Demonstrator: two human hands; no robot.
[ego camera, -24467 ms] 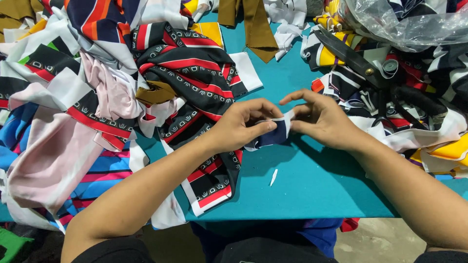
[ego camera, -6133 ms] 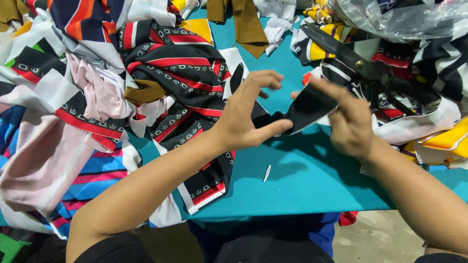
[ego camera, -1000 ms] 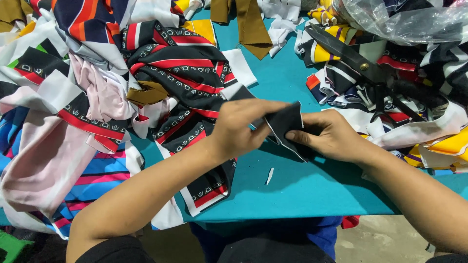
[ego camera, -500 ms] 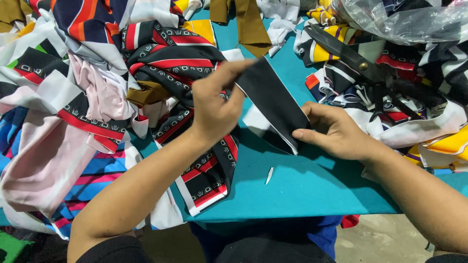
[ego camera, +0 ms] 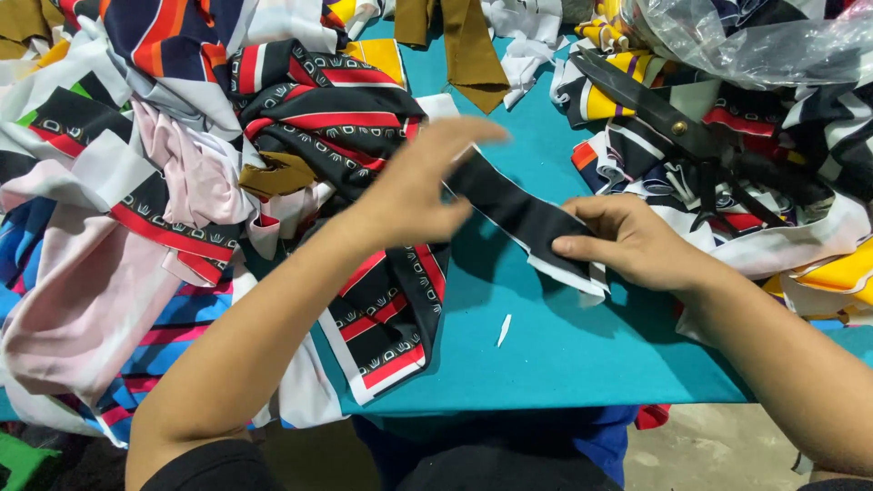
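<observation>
A black fabric strip with a white edge [ego camera: 523, 216] stretches between my two hands above the teal table [ego camera: 564, 355]. My left hand [ego camera: 420, 186] is blurred and holds the strip's upper left end, fingers partly spread. My right hand [ego camera: 632, 241] pinches the strip's lower right end between thumb and fingers. A small white fabric sliver [ego camera: 503, 330] lies on the table below the strip.
Heaps of striped and patterned fabric scraps [ego camera: 182, 182] cover the left side. Large black scissors [ego camera: 677, 127] rest on more scraps at the right, under a clear plastic bag [ego camera: 755, 41]. A brown cloth piece [ego camera: 468, 45] lies at the top.
The strip has been pulled out flatter and lower between my hands. My left hand has slid left along it, and my right hand holds its other end.
</observation>
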